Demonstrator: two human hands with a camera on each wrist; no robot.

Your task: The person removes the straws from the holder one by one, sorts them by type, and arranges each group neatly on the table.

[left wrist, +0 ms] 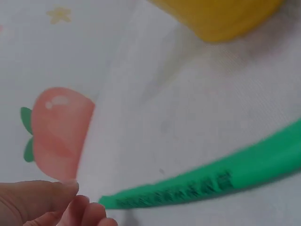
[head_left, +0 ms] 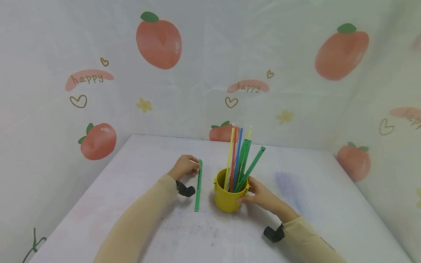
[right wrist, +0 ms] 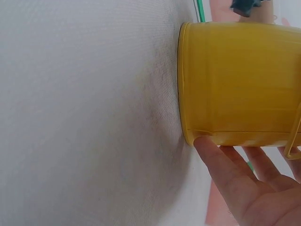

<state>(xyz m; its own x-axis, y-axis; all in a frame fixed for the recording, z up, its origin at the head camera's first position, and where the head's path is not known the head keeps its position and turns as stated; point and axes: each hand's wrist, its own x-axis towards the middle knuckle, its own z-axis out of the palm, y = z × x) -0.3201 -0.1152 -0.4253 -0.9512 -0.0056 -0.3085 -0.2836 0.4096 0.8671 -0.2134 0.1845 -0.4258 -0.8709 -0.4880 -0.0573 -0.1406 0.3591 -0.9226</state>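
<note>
A yellow bucket [head_left: 227, 201] stands on the table holding several slim sticks, likely wrapped straws: green ones [head_left: 253, 166] beside yellow, red and blue [head_left: 239, 157]. My right hand [head_left: 264, 197] holds its right side, thumb low in front and fingers around the back. The right wrist view shows the thumb tip pressed at the base of the bucket [right wrist: 235, 84]. Left of the bucket, a single green wrapped straw [head_left: 198, 186] with dark print lies on the table. My left hand [head_left: 185, 166] is at its far end, loosely bent fingertips [left wrist: 94, 212] right beside the straw's tip [left wrist: 110, 202].
The white table [head_left: 158, 233] carries faint smudges and a bluish stain [head_left: 291, 190] on the right. A white backdrop cloth [head_left: 197, 98] printed with fruit rises behind and along the sides. A black wrist strap [head_left: 185, 189] sits on each forearm.
</note>
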